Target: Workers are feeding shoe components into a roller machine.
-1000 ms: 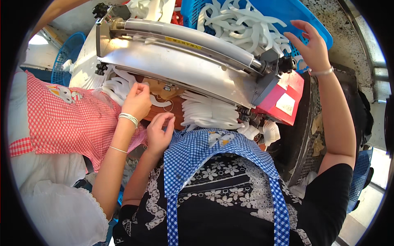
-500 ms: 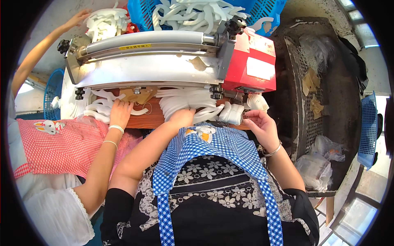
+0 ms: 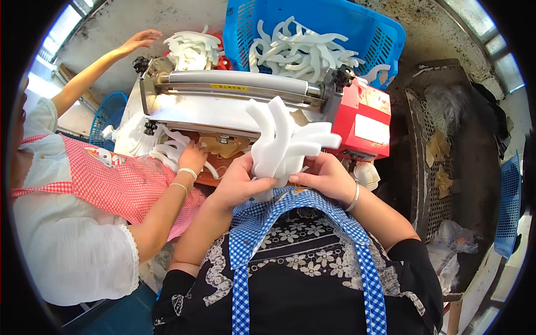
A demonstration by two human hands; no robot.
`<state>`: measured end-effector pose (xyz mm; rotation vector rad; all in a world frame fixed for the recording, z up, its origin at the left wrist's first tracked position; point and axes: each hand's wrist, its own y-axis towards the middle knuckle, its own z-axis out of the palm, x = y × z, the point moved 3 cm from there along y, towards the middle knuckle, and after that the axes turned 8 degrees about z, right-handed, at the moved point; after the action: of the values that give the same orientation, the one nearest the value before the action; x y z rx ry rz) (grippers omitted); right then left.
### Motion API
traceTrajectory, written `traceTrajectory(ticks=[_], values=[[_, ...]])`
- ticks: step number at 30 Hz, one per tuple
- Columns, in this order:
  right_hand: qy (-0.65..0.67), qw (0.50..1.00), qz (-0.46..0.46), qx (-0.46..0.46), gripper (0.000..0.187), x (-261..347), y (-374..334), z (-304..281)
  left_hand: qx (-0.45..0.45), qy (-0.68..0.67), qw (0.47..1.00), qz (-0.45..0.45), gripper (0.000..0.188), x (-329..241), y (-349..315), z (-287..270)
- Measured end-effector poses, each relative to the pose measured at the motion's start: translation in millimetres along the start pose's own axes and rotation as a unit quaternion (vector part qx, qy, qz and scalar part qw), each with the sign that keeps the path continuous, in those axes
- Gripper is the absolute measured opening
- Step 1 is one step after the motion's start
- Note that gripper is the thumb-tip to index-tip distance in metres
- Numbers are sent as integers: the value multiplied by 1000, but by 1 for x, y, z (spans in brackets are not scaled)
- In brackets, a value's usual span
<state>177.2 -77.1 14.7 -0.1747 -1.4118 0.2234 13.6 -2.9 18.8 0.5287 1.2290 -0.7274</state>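
A bunch of curved white foam strips [image 3: 276, 139] is raised in front of my apron, its ends fanning out upward and to the right. Around its lower left side my left hand [image 3: 237, 183] is closed, the thumb lying across the front. My right hand [image 3: 328, 177] grips the lower right side, thumb pointing inward. The fingers behind the strips are hidden. Just beyond the bunch stands a roller machine [image 3: 212, 109] with a long grey roller and a red housing [image 3: 365, 106]; the strips cover part of its front.
A blue basket [image 3: 385, 39] of white strips stands behind the machine. At left, a co-worker in a red checked apron [image 3: 120, 173] rests one hand on white strips [image 3: 167, 146] and stretches the other toward a heap [image 3: 194, 50]. A dark rack [image 3: 419, 167] stands at right.
Both my hands have come together and lifted the bunch of foam strips off the tabletop toward me. The view has shifted, so the machine and basket appear lower and further right.
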Motion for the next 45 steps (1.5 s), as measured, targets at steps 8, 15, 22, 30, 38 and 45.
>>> traceTrajectory(ticks=[8, 15, 22, 30, 38, 45], values=[[114, 992, 60, 2, 31, 7, 42, 21, -194, -165, 966, 37, 31, 2, 0, -11], [159, 979, 131, -6, 21, -12, 59, 20, -216, 87, 962, 141, 24, 5, 1, -16], [262, 948, 174, 52, 30, -19, 68, 27, -235, 22, 965, 113, 33, 17, 10, -31], [209, 961, 177, -37, 27, -15, 78, 30, -270, 2, 959, 90, 37, 26, 20, -35], [315, 903, 285, -63, 21, -25, 91, 24, -271, 240, 929, 73, 20, 0, 24, -47], [343, 901, 256, -69, 18, -20, 120, 15, -262, 315, 911, 44, 21, -5, 46, -53]])
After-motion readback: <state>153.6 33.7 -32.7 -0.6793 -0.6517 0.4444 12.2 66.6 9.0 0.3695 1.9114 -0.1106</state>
